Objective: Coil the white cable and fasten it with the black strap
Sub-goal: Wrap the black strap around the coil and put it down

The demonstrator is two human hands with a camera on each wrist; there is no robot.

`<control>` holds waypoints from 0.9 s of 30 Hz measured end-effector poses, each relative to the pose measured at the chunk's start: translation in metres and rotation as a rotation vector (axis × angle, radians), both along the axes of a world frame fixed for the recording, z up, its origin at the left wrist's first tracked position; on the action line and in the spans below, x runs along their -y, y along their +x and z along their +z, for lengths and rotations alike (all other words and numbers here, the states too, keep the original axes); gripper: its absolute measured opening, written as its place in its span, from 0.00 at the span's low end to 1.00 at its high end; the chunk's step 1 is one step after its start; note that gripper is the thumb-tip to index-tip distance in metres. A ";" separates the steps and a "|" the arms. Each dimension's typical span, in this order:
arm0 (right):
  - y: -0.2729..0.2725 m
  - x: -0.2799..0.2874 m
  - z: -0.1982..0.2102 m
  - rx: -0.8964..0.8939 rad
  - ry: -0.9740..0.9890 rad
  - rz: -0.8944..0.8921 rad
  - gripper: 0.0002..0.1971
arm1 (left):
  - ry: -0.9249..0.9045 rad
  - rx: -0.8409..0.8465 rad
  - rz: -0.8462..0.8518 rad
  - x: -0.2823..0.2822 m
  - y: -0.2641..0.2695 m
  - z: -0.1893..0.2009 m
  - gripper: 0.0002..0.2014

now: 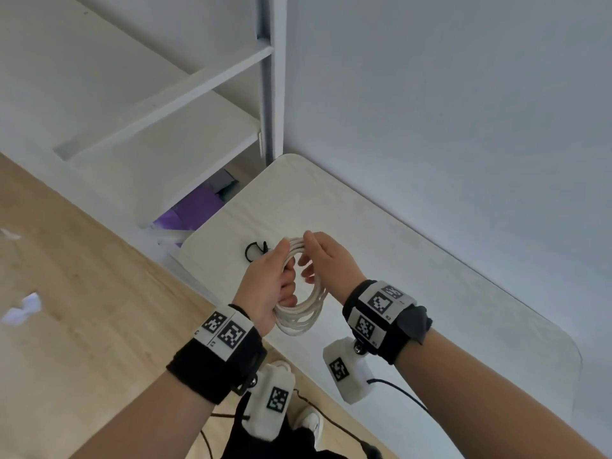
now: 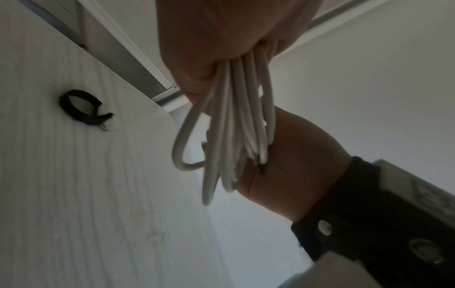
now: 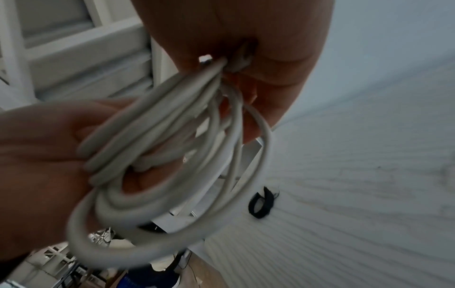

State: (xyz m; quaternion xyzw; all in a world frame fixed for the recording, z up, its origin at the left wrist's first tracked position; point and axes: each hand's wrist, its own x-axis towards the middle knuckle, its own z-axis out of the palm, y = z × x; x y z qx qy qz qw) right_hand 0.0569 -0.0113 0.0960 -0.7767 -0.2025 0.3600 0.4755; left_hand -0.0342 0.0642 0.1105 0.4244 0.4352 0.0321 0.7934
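The white cable (image 1: 303, 313) (image 2: 236, 124) (image 3: 157, 175) is wound into several loops and held in the air above the table's near left corner. My left hand (image 1: 275, 279) grips one side of the coil, fingers curled through the loops. My right hand (image 1: 323, 256) pinches the top of the coil (image 3: 236, 64) between thumb and fingers. The black strap (image 1: 255, 251) (image 2: 82, 109) (image 3: 261, 202) lies curled in a loop on the table, just left of and beyond my hands, touching neither.
The pale wood-grain table (image 1: 414, 260) stands against a white wall (image 1: 430, 94). A white shelf unit (image 1: 159, 120) stands to the left with purple items (image 1: 195, 210) under it. Scraps of paper (image 1: 23, 309) lie on the wooden floor.
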 end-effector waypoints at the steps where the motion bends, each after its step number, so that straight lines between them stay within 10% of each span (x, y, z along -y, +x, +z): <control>1: 0.001 -0.006 -0.004 -0.011 0.006 -0.006 0.19 | 0.001 -0.013 0.007 -0.007 -0.001 -0.005 0.18; 13: 0.030 -0.059 -0.055 -0.199 -0.040 -0.223 0.21 | 0.042 -0.169 0.046 -0.072 -0.038 -0.049 0.18; 27: 0.016 -0.088 -0.122 0.367 -0.532 0.486 0.16 | 0.039 -0.177 0.052 -0.095 -0.071 -0.059 0.19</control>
